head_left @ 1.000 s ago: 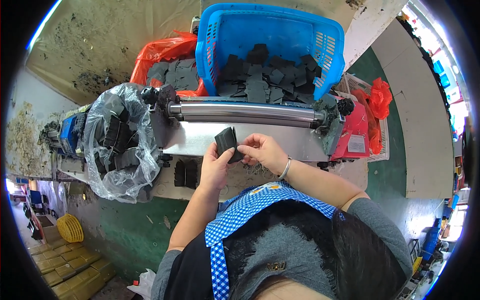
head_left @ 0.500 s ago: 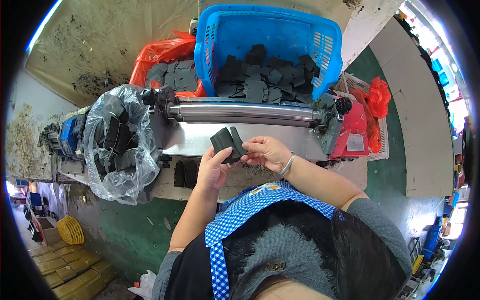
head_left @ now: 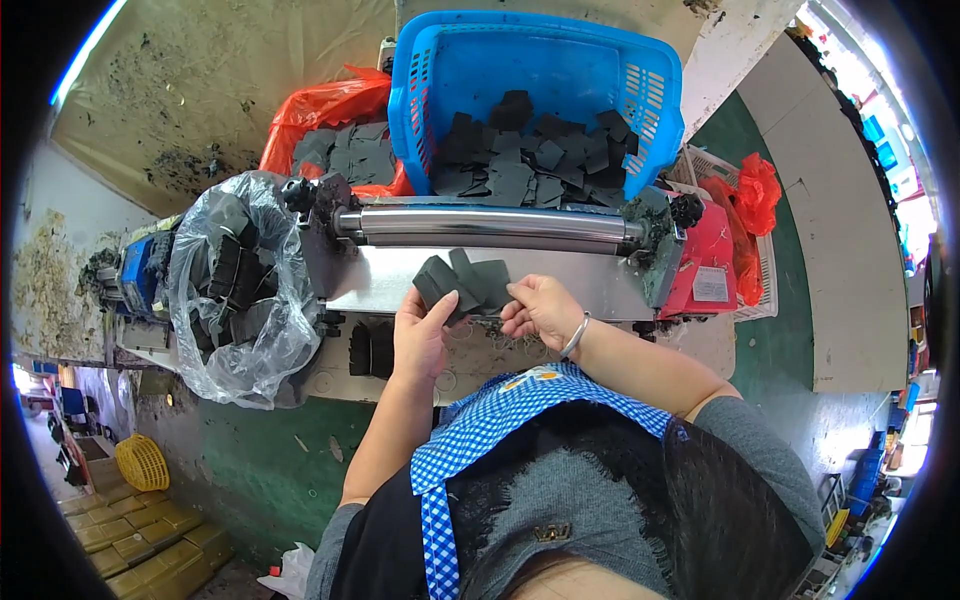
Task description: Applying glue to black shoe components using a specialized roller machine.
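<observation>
- Left hand [head_left: 424, 338]: gripping a stack of dark grey flat pieces [head_left: 437, 283], thumb pressed on the upper face, fingers mostly hidden beneath.
- Right hand [head_left: 545, 312]: thumb and forefinger closed at the outer edge of a fanned-out piece [head_left: 492, 278]; remaining fingers curled. Metal bangle [head_left: 575, 337] on that wrist.
- Position of stack: between the two hands, in view over the near part of a bright metal plate [head_left: 590, 282], on the person's side of a steel roller [head_left: 495, 220]. Pieces overlap, spread toward the right; exact count cannot be told.
- Beyond the roller: blue basket [head_left: 545, 22], tilted toward the person, holding loose dark squares [head_left: 512, 170].
- Left of basket: orange-red bag [head_left: 312, 103] with grey pieces [head_left: 350, 150].
- Left of roller: clear plastic bag [head_left: 270, 365] containing dark bundles [head_left: 234, 272].
- Near the left forearm: another dark bundle [head_left: 371, 348], on the surface below the plate.
</observation>
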### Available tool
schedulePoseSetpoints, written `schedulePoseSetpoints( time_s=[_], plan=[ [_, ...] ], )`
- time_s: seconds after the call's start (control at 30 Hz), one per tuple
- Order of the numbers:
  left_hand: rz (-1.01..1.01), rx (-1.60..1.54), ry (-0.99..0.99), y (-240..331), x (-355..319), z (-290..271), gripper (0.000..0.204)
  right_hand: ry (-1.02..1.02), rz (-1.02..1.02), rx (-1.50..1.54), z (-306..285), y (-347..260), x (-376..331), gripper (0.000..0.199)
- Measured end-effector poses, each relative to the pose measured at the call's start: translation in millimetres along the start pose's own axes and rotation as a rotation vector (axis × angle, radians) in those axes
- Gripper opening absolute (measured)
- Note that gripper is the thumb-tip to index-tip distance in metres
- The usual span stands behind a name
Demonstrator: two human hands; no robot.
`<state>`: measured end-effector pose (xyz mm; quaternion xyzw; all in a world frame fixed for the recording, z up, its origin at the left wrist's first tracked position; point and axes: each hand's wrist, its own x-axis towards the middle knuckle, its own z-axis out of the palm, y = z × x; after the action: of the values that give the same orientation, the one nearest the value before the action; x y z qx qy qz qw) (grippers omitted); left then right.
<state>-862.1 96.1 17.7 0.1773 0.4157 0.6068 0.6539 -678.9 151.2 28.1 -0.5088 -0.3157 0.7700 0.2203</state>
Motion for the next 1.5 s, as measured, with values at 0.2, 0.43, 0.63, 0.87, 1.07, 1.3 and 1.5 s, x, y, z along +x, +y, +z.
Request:
schedulePoseSetpoints(
  time_s=[0.2, 0.43, 0.63, 0.87, 1.07, 1.3, 1.5],
  plan=[
    [0.121, 0.253, 0.014, -7, 3, 0, 0.017, 0.156, -0.241, 0.111, -2, -1, 7, 0.027],
    [0.101, 0.159, 0.024, -8, 2, 3, 0.015, 0.128, -0.068, -0.026, -6, -2, 9, 0.024],
    [0.089, 0.262, 0.001, -7, 0, 4, 0.013, -0.041, -0.263, -0.272, 3, 0, 6, 0.034],
    [0.076, 0.074, -0.006, -9, -3, 8, 0.013, -0.041, -0.454, -0.401, 21, 4, -7, 0.027],
    [0.116, 0.111, 0.014, -13, -2, 7, 0.014, -0.015, -0.505, -0.428, 19, 6, -10, 0.025],
    [0.013, 0.024, 0.095, -7, -3, 5, 0.016, 0.001, -0.186, -0.160, 1, 2, 2, 0.027],
    [0.010, 0.051, 0.079, -8, -5, 8, 0.016, 0.117, -0.168, -0.003, -5, 0, 4, 0.024]
  ],
)
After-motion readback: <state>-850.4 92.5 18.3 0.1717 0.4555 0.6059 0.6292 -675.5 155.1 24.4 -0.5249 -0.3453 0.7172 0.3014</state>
